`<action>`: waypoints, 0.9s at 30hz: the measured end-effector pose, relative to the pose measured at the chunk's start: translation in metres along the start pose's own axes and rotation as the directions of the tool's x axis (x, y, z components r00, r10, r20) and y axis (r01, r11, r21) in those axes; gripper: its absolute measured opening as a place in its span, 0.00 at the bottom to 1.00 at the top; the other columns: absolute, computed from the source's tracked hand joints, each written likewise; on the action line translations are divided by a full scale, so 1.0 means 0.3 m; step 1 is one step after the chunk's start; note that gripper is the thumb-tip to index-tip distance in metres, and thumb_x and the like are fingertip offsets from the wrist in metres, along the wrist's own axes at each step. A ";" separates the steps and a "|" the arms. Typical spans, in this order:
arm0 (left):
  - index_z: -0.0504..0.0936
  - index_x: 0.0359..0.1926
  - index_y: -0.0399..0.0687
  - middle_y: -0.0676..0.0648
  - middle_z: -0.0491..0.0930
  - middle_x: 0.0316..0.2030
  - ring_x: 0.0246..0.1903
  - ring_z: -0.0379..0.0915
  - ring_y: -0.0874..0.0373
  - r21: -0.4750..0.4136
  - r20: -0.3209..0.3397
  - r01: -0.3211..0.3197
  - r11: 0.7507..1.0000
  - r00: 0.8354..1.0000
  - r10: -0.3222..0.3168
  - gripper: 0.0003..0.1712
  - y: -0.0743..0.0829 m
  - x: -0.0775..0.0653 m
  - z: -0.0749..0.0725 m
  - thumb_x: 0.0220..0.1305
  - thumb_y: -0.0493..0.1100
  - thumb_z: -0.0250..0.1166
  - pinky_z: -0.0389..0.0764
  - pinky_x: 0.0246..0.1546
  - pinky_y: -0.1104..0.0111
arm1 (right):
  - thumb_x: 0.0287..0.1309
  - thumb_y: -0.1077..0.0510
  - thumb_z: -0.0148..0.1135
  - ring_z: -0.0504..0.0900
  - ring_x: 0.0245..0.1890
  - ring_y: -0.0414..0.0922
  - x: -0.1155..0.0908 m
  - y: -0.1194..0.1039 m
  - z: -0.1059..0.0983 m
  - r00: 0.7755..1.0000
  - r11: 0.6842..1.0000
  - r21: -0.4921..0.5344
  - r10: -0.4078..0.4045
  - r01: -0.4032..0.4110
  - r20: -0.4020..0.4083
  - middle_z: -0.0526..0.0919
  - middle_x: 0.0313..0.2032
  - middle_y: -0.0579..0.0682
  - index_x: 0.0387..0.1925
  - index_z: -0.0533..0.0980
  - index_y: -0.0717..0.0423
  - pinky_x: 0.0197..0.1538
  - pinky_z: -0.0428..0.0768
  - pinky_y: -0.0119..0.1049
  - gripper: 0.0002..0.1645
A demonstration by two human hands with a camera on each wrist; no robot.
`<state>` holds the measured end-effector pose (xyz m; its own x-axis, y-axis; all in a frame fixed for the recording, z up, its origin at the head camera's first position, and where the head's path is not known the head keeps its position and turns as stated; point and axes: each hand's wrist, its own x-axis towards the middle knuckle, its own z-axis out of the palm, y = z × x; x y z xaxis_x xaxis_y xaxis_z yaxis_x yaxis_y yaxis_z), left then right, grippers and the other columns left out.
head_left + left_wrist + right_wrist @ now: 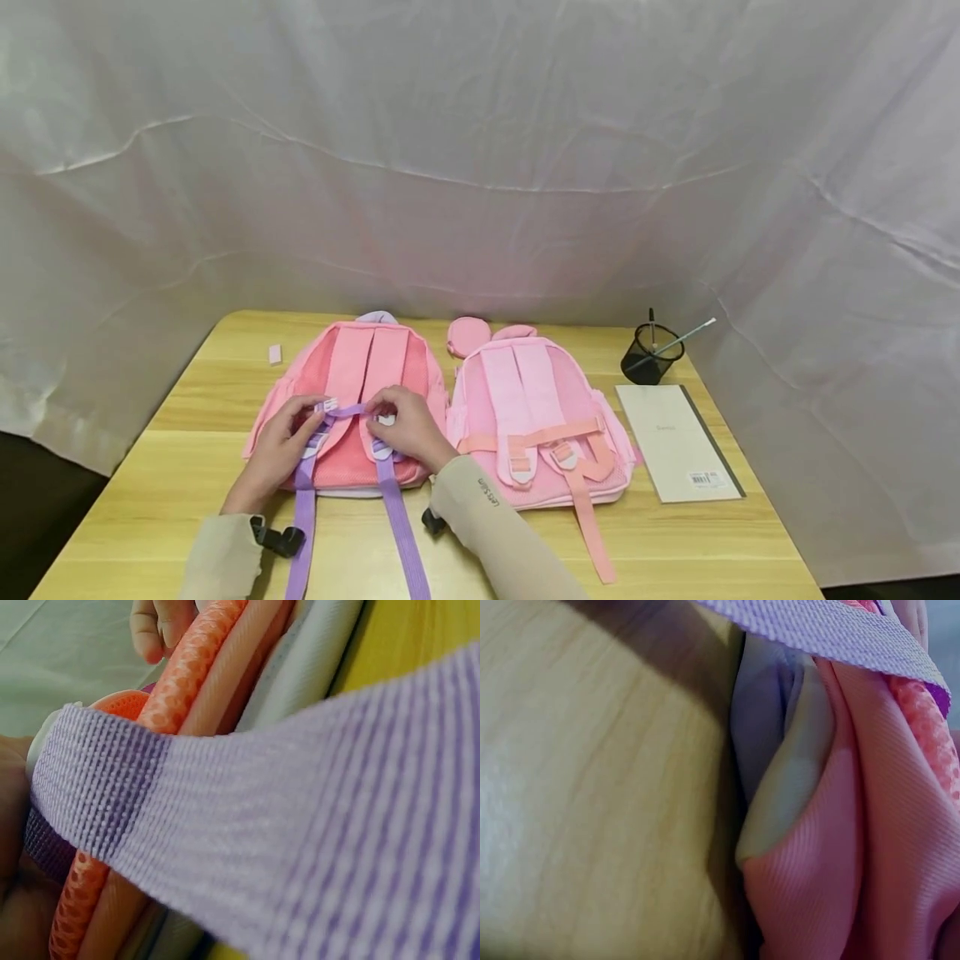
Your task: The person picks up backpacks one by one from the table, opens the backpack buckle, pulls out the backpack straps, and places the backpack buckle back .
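Observation:
A coral-pink backpack (351, 471) lies on the table with its shoulder straps facing up. My left hand (281, 442) grips a white buckle (327, 406) on the backpack's left shoulder strap. Between the hands runs a short purple strap (348, 411), its right part pinched by my right hand (412, 427). A white piece (386, 419) shows beside the right fingers. Two long purple webbing straps (402, 521) hang from the shoulder straps toward the front edge. In the left wrist view, purple webbing (300, 817) covers much of the scene; the fingers' hold is largely hidden there.
Right beside it lies a lighter pink backpack (480, 479) with peach straps and a round pink pouch (469, 337). A black mesh pen holder (641, 367) and a notebook (667, 446) are at the right. A small pale block (275, 354) sits at the back left.

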<state>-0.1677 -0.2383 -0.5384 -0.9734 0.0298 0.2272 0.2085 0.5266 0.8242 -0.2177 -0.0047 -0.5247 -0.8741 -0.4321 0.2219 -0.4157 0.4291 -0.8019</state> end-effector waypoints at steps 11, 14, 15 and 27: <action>0.80 0.59 0.45 0.47 0.77 0.40 0.38 0.69 0.65 -0.064 -0.022 -0.020 0.998 1.000 0.018 0.14 0.006 -0.003 0.002 0.78 0.41 0.59 0.70 0.39 0.76 | 0.63 0.53 0.71 0.78 0.49 0.38 0.030 -0.088 0.009 0.986 0.947 -0.275 -0.154 0.167 0.067 0.85 0.44 0.42 0.48 0.86 0.46 0.55 0.75 0.26 0.11; 0.80 0.58 0.43 0.45 0.79 0.40 0.37 0.70 0.66 -0.104 -0.032 -0.034 0.994 0.999 0.031 0.13 0.005 -0.001 0.005 0.78 0.39 0.59 0.71 0.38 0.77 | 0.65 0.52 0.70 0.79 0.48 0.36 0.039 -0.115 0.022 0.978 0.927 -0.321 -0.158 0.194 0.134 0.87 0.45 0.42 0.51 0.86 0.47 0.55 0.75 0.25 0.14; 0.80 0.58 0.42 0.45 0.79 0.39 0.37 0.70 0.66 -0.113 -0.036 -0.041 0.993 0.999 0.038 0.13 0.006 -0.002 0.005 0.77 0.39 0.59 0.71 0.37 0.77 | 0.66 0.52 0.69 0.79 0.48 0.36 0.040 -0.117 0.029 0.976 0.920 -0.337 -0.155 0.199 0.154 0.88 0.45 0.41 0.52 0.86 0.47 0.55 0.75 0.24 0.14; 0.81 0.55 0.43 0.47 0.79 0.35 0.34 0.71 0.66 -0.103 -0.009 -0.070 0.992 0.998 0.069 0.11 0.002 -0.003 0.004 0.75 0.38 0.62 0.71 0.36 0.76 | 0.64 0.53 0.72 0.80 0.49 0.35 0.043 -0.059 0.083 0.986 0.958 -0.240 -0.142 0.158 0.083 0.88 0.44 0.40 0.45 0.87 0.46 0.58 0.75 0.26 0.09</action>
<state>-0.1669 -0.2369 -0.5389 -0.9557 0.0581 0.2886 0.2847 0.4325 0.8555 -0.2152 -0.0375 -0.5214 -0.7821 -0.5532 0.2867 -0.5968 0.5327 -0.6000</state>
